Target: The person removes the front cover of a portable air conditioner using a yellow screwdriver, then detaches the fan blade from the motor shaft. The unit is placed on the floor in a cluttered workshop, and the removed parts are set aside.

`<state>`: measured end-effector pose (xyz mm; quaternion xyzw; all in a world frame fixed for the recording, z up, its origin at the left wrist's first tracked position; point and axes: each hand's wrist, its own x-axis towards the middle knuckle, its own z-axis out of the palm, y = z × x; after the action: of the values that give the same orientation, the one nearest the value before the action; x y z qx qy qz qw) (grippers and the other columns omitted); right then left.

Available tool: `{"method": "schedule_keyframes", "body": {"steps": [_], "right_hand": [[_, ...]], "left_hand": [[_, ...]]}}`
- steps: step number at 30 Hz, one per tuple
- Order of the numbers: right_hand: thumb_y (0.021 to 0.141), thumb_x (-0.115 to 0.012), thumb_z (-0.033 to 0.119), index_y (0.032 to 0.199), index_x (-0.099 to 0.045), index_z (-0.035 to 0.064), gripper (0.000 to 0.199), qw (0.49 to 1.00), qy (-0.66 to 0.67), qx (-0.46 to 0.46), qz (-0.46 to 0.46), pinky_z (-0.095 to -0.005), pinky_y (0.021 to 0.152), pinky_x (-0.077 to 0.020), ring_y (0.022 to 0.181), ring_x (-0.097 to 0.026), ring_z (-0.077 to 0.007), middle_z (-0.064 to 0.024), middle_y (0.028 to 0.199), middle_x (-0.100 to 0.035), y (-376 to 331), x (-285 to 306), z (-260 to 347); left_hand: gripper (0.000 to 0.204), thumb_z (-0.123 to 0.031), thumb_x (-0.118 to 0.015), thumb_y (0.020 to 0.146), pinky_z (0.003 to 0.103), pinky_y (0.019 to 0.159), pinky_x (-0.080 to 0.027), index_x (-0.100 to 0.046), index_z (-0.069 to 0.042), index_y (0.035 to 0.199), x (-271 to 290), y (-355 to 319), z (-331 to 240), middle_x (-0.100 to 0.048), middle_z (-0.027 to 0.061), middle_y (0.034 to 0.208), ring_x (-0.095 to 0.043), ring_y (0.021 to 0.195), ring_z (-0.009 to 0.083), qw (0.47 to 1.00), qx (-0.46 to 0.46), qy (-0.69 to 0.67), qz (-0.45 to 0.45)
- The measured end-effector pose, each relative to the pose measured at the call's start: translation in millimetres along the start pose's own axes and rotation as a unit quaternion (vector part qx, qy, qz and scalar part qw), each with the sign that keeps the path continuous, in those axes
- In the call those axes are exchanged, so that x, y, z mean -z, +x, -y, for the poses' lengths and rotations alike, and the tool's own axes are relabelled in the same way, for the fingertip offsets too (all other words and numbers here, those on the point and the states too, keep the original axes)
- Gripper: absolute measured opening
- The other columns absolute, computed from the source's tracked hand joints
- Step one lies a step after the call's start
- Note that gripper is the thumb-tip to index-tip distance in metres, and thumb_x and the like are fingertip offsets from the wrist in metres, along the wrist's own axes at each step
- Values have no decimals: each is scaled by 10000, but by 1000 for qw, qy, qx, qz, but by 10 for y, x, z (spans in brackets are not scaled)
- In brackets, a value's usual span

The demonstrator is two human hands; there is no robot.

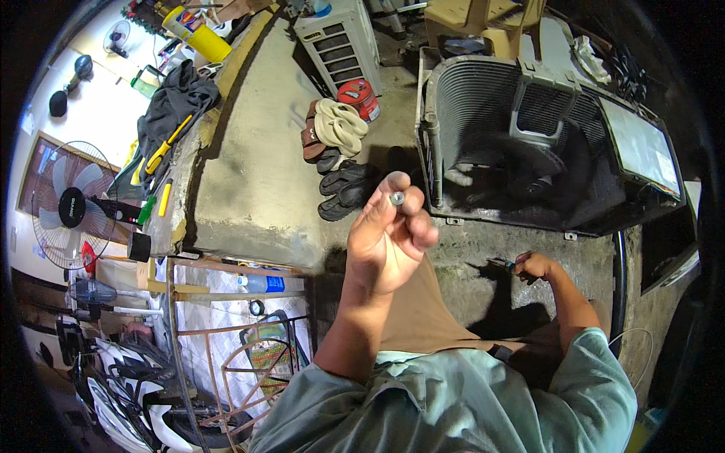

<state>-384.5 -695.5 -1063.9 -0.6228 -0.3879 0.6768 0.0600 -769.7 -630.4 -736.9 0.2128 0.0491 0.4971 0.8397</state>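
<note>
The left hand (387, 238) is raised in front of the opened air conditioner (544, 143), pinching a small metal bolt (396, 198) between thumb and fingertips. The bolt looks light, hard and slippery, easy to drop, so a fingertip pinch across its head suits it. The right hand (535, 266) is closed around a small tool (506, 264) low above the concrete floor (483, 249).

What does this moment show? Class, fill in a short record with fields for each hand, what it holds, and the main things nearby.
left hand: raised left hand, fingertips pinching a small metal bolt
right hand: right hand, low near the concrete floor, gripping a small tool whose kind is too small to tell
ahead: opened air conditioner unit with bare coil fins
beside it: pile of sandals
far left: standing fan
</note>
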Motion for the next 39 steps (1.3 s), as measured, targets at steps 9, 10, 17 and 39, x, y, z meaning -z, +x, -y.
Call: {"method": "schedule_keyframes", "body": {"steps": [9, 10, 17, 39], "right_hand": [[788, -770, 271, 891, -672, 92, 229, 1000, -10, -18, -13, -387, 578, -560, 699, -619, -180, -39, 795, -633, -4, -8, -2], [786, -772, 270, 892, -671, 91, 231, 1000, -14, -19, -14, -389, 579, -563, 702, -622, -179, -37, 796, -634, -19, -14, 5], [815, -744, 285, 908, -693, 44, 264, 997, -53, 12, -52, -393, 546, -562, 712, -639, -199, -59, 787, -652, -79, -78, 115], [846, -696, 428, 928, -721, -6, 443, 939, -277, 88, -186, -501, 843, -535, 976, -681, -440, -271, 986, -716, -208, -143, 182]], "left_hand": [[196, -185, -513, 1074, 449, 1121, -473, -543, -134, 1261, -128, 62, 211, -600, 53, 1249, -578, 1274, 251, 995, -28, 27, -88], [208, -179, -510, 1074, 449, 1123, -471, -537, -135, 1275, -134, 71, 223, -601, 55, 1257, -575, 1281, 254, 994, -31, 33, -100], [315, -162, -531, 1061, 514, 1131, -457, -477, -175, 1371, -133, 166, 337, -629, 71, 1250, -581, 1303, 339, 1000, -13, -7, 1], [505, -153, -609, 1009, 563, 1102, -459, -371, -162, 1454, -65, 338, 672, -665, 166, 1033, -598, 1247, 449, 996, 57, 9, 69]]}}
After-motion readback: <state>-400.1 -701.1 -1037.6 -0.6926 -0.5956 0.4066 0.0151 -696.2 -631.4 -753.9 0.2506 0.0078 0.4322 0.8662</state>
